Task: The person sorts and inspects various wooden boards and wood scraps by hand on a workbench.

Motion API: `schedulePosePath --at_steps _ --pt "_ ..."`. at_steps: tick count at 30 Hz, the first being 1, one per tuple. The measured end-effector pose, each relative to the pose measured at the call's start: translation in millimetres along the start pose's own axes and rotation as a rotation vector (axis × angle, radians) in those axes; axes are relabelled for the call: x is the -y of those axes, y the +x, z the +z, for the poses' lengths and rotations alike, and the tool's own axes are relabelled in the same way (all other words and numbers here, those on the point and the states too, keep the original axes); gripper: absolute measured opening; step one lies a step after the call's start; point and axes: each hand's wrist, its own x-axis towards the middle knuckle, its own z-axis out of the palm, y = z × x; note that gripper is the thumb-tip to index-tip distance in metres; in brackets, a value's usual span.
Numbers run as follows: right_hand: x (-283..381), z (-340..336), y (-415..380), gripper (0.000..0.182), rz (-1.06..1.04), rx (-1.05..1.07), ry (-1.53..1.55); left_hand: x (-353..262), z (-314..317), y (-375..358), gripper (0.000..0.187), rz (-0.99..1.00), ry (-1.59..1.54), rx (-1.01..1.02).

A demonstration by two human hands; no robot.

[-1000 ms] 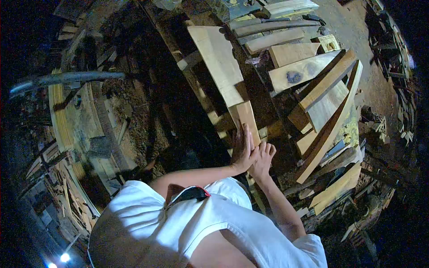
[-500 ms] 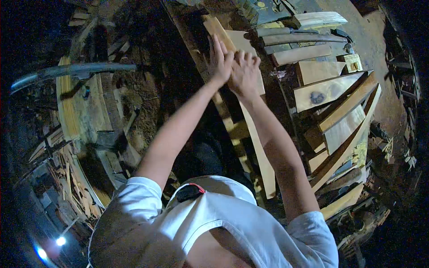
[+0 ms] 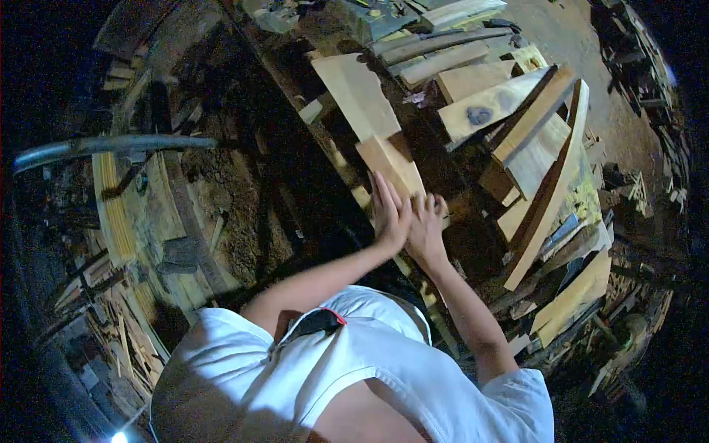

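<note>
A light wooden block [image 3: 390, 167] with flat sides lies on top of a pale, flat board [image 3: 356, 100]. My left hand [image 3: 391, 218] is pressed along the block's left side, its fingers together and pointing away from me. Beside it, touching it, my right hand [image 3: 426, 230] curls its fingers over the near end of the block. The underside of the block is hidden. The board's far end has a jagged, notched right edge, and its near part is mostly covered by the block and my hands.
To the right lie several cut wood pieces, including a board with a dark knot [image 3: 478, 114] and a long narrow strip [image 3: 550, 188]. A curved metal pipe [image 3: 111, 146] crosses the left side. Wood scraps [image 3: 122, 336] are heaped at the lower left.
Both hands have drawn the wooden block toward my body along the board, uncovering the board's far end. The view has also shifted a little.
</note>
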Motion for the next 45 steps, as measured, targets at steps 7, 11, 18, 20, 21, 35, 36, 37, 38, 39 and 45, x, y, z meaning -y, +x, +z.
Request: schedulePosePath --at_steps 7,11,18,20,21,35,36,37,38,39,45 --pt "-5 -23 -54 0.029 0.076 0.164 0.002 -21 16 -56 0.082 0.021 -0.029 0.105" --pt "-11 -4 18 0.032 0.031 -0.024 -0.114 -12 7 21 0.074 0.059 0.093 -0.007" --pt "-12 32 232 0.038 -0.045 -0.223 -0.269 52 -23 237 0.08 0.215 -0.145 -0.13" --pt "-6 29 277 0.036 -0.008 -0.216 -0.326 54 -28 282 0.083 0.247 -0.465 -0.09" --pt "-8 33 290 0.034 -0.034 -0.255 -0.321 58 -38 299 0.085 0.161 -0.369 -0.002" --pt "-24 21 -2 0.044 0.037 -0.078 -0.098 -9 -46 30 0.094 0.428 0.697 0.274" --pt "-19 1 -35 0.042 0.002 -0.108 -0.055 -11 -44 3 0.096 0.44 0.705 0.336" --pt "-15 -8 -63 0.053 0.039 -0.033 -0.102 -14 -41 -21 0.098 0.453 0.713 0.399" --pt "-12 -17 -84 0.065 0.064 -0.038 -0.146 -20 -41 -41 0.099 0.479 0.71 0.466" --pt "-9 -28 -104 0.068 0.096 0.03 -0.121 -27 -42 -58 0.1 0.503 0.704 0.533" --pt "-19 -44 -149 0.074 0.144 0.218 -0.095 -31 -40 -90 0.1 0.647 0.574 0.67"
